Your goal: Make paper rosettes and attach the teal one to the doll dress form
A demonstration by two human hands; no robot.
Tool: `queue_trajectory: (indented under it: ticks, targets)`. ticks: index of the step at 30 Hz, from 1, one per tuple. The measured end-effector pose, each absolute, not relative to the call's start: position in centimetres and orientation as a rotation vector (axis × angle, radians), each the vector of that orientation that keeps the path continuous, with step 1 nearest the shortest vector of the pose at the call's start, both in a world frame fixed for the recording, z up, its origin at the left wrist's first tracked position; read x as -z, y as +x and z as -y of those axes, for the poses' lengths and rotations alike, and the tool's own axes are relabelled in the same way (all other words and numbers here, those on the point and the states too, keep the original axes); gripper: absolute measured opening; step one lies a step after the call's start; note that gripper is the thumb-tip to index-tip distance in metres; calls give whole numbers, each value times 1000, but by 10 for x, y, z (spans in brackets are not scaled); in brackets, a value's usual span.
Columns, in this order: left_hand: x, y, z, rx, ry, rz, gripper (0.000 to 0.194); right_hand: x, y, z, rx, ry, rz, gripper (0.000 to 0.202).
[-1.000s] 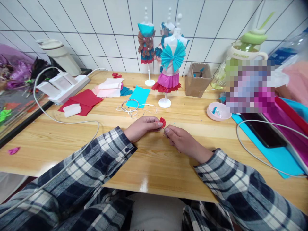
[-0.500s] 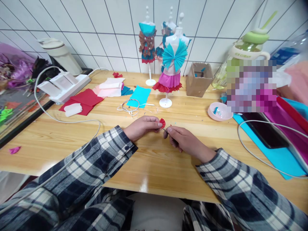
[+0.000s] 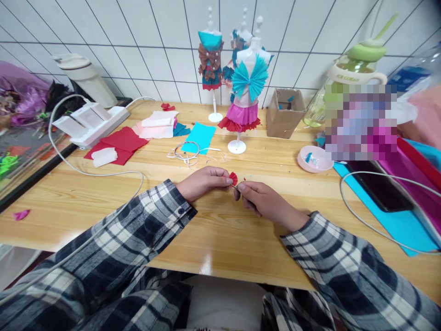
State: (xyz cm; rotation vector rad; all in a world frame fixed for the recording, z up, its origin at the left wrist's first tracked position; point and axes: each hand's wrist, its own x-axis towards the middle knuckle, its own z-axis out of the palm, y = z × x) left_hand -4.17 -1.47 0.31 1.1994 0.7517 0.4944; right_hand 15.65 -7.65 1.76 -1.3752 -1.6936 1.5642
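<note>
Over the middle of the wooden table, my left hand (image 3: 206, 182) pinches a small pleated red paper piece (image 3: 233, 178) between thumb and fingers. Close on its right, my right hand (image 3: 260, 197) is closed around a thin metal tool (image 3: 235, 187), whose tip meets the lower edge of the red piece. Whether it is tweezers or small scissors cannot be made out. Behind my hands stands a white mannequin (image 3: 251, 59) with a pleated turquoise paper bow and a pink and red skirt.
Coiled white cord (image 3: 188, 151) lies beside a turquoise sheet (image 3: 199, 136). Red paper (image 3: 129, 141) and a power strip (image 3: 103, 126) are at left. A cardboard box (image 3: 284, 119), a pink bowl (image 3: 315, 164) and a phone (image 3: 382, 191) are at right. A cable crosses my left sleeve.
My left thumb has shifted slightly on the red piece, and more of its pleats show. Otherwise both hands are nearly where they were.
</note>
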Motion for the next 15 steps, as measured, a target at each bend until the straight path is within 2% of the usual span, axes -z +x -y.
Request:
queue_trajectory:
  ticks: [15]
  targets:
    - [-4, -41, 15, -487, 1178, -769, 25, -15, 157, 75, -1510, -1354, 1783, 35]
